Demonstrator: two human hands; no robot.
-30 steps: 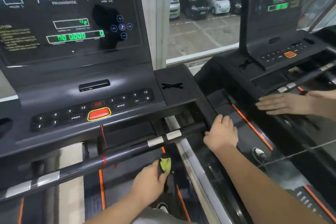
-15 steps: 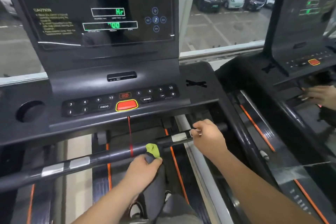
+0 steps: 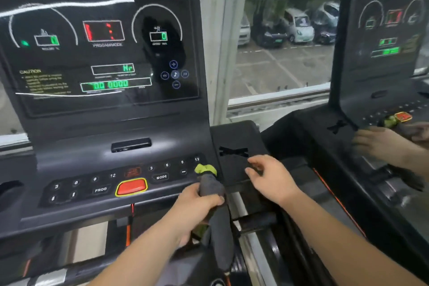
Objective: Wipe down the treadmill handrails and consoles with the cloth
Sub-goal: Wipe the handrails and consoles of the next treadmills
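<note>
1. The treadmill console [image 3: 111, 90] fills the left of the view: a dark lit screen above and, below it, a sloping button panel [image 3: 120, 181] with a red stop button [image 3: 131, 186]. All places below are given relative to that red button.

2. A second treadmill [image 3: 380, 58] stands well to the right of the button, past a window onto parked cars. Hands and a cloth are seen against its glossy side; this is judged to be a reflection, though it cannot be told for certain.

3. A flat black side tray [image 3: 234, 141], marked with a cross-shaped cutout, lies to the right of the button and a little above it, joined to the panel's edge.

4. The cloth [image 3: 216, 216], grey with a green-yellow tip, is held bunched just right of the button. Its tip lies over the panel's right end near the "12" key, and its tail hangs down past the handrail [image 3: 257, 222].

5. The left hand [image 3: 197, 206] is below and right of the button, its fingers closed around the cloth's middle.

6. The right hand [image 3: 271, 179] hovers further right, over the tray's front edge, fingers loosely curled and gripping nothing.

7. The step in hand is judged to be wiping the panel. The cloth would be better opened flat, pressed lightly and drawn across, with the stop button and keys passed over gently so nothing is triggered.
</note>
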